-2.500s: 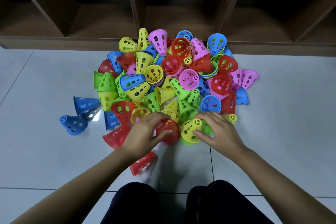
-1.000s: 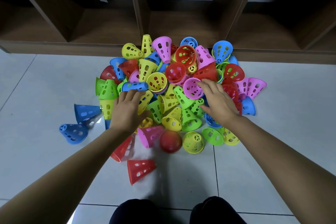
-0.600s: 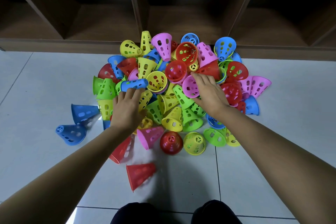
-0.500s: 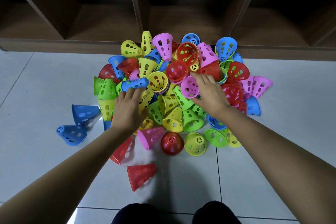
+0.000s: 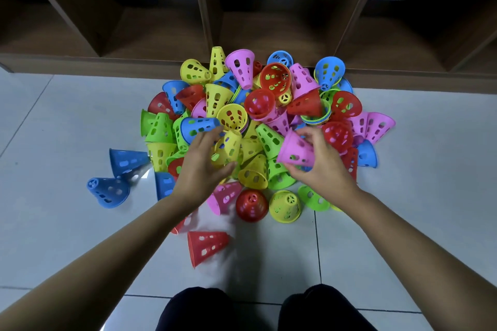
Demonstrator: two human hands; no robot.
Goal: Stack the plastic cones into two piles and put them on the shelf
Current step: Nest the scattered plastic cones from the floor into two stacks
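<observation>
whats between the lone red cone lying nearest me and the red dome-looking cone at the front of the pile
Head view: bare grey floor tile only. The lone red cone lies on its side apart from the upright red cone; nothing sits in the gap.

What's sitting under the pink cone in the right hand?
Below the pink cone held by the right hand lie green cones and a patch of blue. The hand and cone cover the rest of the heap there.

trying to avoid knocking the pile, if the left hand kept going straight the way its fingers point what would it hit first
Most likely the blue cone lying on its side just beyond the left hand's fingertips, which already holds a yellow cone; depth is hard to judge from above.
</observation>
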